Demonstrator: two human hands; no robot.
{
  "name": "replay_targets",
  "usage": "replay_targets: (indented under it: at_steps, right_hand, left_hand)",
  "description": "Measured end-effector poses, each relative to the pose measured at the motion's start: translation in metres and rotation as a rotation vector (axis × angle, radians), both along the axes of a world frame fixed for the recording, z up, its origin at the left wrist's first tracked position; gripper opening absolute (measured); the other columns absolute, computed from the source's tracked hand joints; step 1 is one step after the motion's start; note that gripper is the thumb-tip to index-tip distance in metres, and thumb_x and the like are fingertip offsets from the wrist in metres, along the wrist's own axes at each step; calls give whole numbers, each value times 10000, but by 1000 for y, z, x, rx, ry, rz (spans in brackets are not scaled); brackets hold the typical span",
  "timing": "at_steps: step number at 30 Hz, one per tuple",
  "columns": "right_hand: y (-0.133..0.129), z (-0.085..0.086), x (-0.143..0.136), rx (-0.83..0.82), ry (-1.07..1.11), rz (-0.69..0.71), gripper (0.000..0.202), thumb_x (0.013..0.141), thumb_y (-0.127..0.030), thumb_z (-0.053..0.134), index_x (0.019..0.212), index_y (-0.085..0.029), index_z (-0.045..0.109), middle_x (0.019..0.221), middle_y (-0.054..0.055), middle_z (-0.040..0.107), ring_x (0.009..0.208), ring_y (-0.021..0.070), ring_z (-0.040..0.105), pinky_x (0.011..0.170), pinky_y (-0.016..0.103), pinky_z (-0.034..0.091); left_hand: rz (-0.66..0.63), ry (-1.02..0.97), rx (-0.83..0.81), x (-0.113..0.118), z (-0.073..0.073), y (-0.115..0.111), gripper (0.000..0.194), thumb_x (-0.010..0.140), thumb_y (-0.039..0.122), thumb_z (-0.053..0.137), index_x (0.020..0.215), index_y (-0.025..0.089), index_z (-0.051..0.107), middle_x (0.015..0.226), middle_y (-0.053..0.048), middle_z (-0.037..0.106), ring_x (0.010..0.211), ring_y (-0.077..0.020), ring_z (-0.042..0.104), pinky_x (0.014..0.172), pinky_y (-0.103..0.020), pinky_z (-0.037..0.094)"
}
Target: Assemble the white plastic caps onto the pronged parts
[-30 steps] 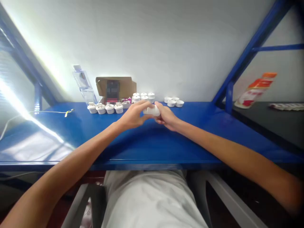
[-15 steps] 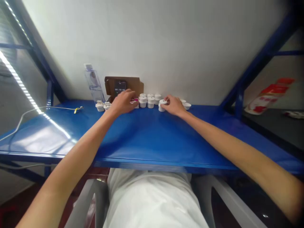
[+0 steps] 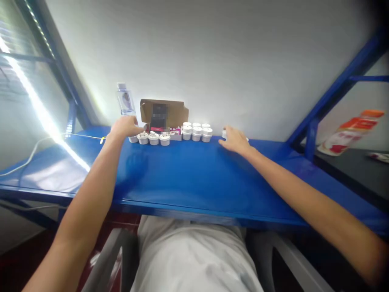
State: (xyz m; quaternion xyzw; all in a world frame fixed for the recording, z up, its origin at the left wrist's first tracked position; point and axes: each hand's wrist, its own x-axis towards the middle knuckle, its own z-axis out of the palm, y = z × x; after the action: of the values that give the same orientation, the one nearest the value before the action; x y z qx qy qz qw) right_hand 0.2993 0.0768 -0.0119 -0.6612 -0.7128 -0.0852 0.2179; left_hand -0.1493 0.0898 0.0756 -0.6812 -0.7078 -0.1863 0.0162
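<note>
My left hand [image 3: 125, 126] hovers at the left end of a row of white round parts [image 3: 153, 139] with small pieces standing up on top. Its thumb and fingers are apart, and nothing shows between them. Toward the back right, my right hand [image 3: 234, 140] reaches over the table with thumb and forefinger spread. A white piece [image 3: 224, 133] shows behind its fingertips, mostly hidden by the hand. Between my hands stand several capped white round parts [image 3: 197, 134], grouped in rows near the wall.
An open cardboard box [image 3: 178, 113] with a dark phone [image 3: 159, 117] stands behind the parts. To its left is a clear bottle [image 3: 126, 103]. A white cable [image 3: 82, 135] crosses the blue table [image 3: 182, 178]. An orange-and-white bottle [image 3: 349, 134] stands right, beyond the blue frame.
My right hand has let go of a capped white part, now beside the group, and moved right. My left hand has moved left, uncovering the row of white parts. The view has shifted slightly.
</note>
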Motion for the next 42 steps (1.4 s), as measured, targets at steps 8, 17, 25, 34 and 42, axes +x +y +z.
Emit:
replay_targets:
  at_steps: [8, 17, 25, 34, 42]
  right_hand:
    - [-17, 6, -16, -107, 148, 44, 466, 838, -162, 602, 1302, -146, 632, 1102, 187, 740, 974, 325, 695, 830, 415, 535]
    - [-33, 10, -53, -358, 716, 353, 253, 814, -157, 597, 981, -165, 787, 970, 82, 788, 794, 215, 712, 738, 313, 578]
    - [-40, 8, -48, -268, 386, 657, 508, 762, -120, 663, 1250, -242, 731, 1314, 35, 719, 1196, 270, 673, 1004, 372, 544]
    - [-55, 19, -77, 210, 645, 573, 389, 842, -395, 748, 1169, -189, 700, 1149, 91, 749, 1028, 263, 720, 906, 401, 590]
    - [-71, 9, -103, -23, 604, 771, 339, 812, -325, 767, 1121, -216, 678, 1132, 54, 743, 989, 237, 732, 931, 404, 596]
  left_hand:
    - [-160, 109, -2, 4, -9, 10, 452, 712, 523, 746, 1004, 178, 734, 903, -104, 724, 871, -296, 651, 796, -370, 489]
    - [-542, 120, 115, 55, -30, 1, 433, 774, 407, 668, 1153, 209, 736, 1193, -88, 733, 1150, -300, 635, 995, -362, 485]
    - [-857, -237, -27, 95, -40, -24, 478, 719, 461, 776, 1092, 175, 690, 1108, -85, 732, 1033, -272, 681, 919, -382, 529]
    - [-1046, -658, -222, 119, -56, -35, 621, 657, 358, 881, 1212, 167, 678, 1121, -104, 718, 1067, -266, 682, 987, -446, 535]
    - [-1048, -745, -359, 129, -79, -30, 556, 663, 404, 884, 1105, 127, 694, 1080, -119, 752, 1025, -280, 703, 919, -414, 549]
